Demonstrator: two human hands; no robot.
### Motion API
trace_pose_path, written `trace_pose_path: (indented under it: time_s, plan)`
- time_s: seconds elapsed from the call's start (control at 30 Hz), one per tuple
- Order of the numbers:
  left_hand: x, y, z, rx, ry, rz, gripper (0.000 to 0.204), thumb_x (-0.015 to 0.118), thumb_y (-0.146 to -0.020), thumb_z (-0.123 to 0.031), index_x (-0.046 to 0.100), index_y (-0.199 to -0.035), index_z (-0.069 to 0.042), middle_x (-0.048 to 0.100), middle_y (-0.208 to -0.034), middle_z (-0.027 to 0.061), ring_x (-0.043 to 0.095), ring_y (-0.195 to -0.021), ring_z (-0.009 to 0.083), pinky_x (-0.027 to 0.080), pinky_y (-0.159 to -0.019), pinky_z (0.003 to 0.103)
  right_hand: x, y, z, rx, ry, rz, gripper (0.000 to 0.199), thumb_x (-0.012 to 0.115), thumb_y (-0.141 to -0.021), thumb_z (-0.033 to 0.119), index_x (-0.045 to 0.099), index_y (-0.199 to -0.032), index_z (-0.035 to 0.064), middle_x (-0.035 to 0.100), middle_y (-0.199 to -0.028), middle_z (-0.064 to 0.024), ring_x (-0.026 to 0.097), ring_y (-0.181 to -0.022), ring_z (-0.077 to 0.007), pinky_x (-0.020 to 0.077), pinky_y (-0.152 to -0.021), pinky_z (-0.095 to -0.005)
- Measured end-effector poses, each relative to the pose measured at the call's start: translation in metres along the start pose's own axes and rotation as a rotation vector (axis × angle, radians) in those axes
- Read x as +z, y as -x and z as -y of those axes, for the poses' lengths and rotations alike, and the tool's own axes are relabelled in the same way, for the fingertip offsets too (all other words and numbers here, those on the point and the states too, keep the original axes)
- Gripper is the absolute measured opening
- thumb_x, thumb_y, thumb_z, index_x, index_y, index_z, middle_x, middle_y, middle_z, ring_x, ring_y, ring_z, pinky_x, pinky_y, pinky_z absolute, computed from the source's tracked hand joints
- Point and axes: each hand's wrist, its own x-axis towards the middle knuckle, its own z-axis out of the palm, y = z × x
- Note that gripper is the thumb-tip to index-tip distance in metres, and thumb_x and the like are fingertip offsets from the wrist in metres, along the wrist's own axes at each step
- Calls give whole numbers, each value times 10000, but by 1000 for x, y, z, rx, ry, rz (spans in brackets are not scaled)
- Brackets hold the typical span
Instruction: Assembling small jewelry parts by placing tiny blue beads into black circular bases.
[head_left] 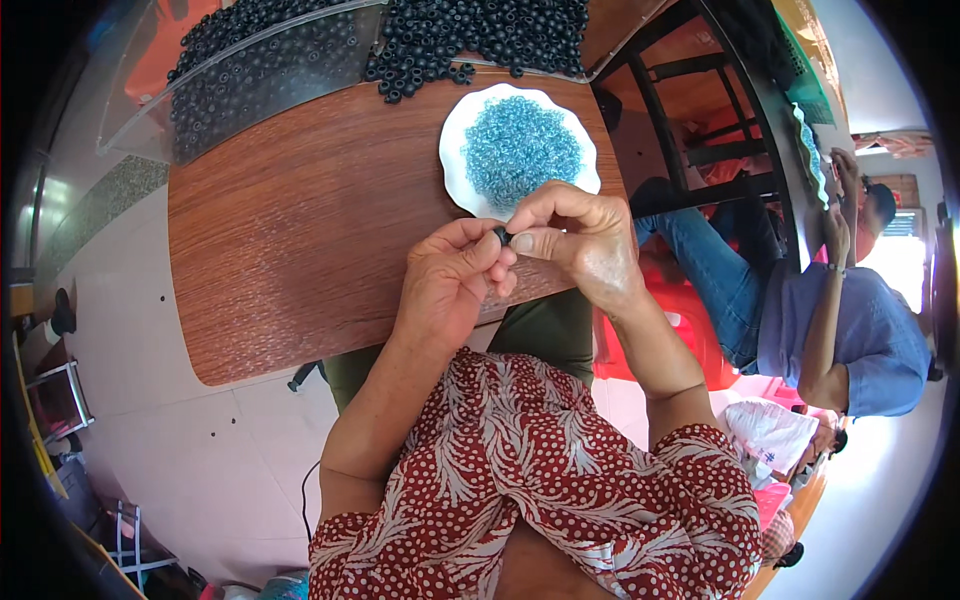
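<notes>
Between my two hands, over the near right part of the wooden table (pixel 290 250), is a small black ring-like part (pixel 502 236). My left hand (pixel 450 275) pinches it between thumb and fingers. From the right, my right hand (pixel 580 235) closes thumb and forefinger at the same part; anything tiny between those fingertips is hidden. Just beyond my hands stands a white scalloped plate (pixel 456 185), heaped with small clear-blue pieces (pixel 520 150). Many more black ring-like parts (pixel 470 40) lie piled at the far edge.
A clear plastic bin (pixel 250 75) of black parts stands at the far left. To the right, a person in a blue shirt (pixel 850 330) sits at a dark table, with a red stool (pixel 675 340) nearby. More people sit further back at lower right.
</notes>
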Motion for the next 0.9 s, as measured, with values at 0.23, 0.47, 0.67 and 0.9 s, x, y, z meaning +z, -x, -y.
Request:
trace_pose_path:
  time_s: [0.23, 0.47, 0.67, 0.9]
  plan:
    - [5, 1, 3, 2, -55, -43, 131, 566, -853, -46, 577, -962, 27, 596, -742, 112, 529, -611, 163, 413, -555, 319, -5, -1, 1, 79, -60, 8, 111, 662, -708, -91, 655, -796, -24, 622, -783, -48, 580, -741, -107, 467, -693, -227]
    - [3, 1, 6, -13, -50, -45, 147, 566, -850, -39, 572, -977, 37, 603, -757, 132, 535, -615, 173, 415, -547, 323, -10, -3, 1, 196, -136, 45, 108, 658, -703, -90, 642, -789, -25, 631, -775, -55, 596, -719, -114, 483, -670, -231]
    - [3, 2, 7, -23, -80, -67, 171, 573, -847, -49, 568, -983, 54, 603, -747, 135, 531, -603, 169, 417, -542, 323, -15, -9, 2, 264, -136, 116, 116, 666, -678, -91, 644, -764, -16, 625, -745, -44, 590, -698, -110, 478, -653, -227]
    - [0, 3, 9, -77, -49, -43, 162, 576, -846, -56, 567, -955, 63, 599, -738, 124, 530, -589, 158, 432, -534, 313, -20, -13, 5, 262, 0, 185, 133, 665, -649, -101, 647, -754, -21, 628, -742, -39, 585, -688, -108, 473, -654, -224]
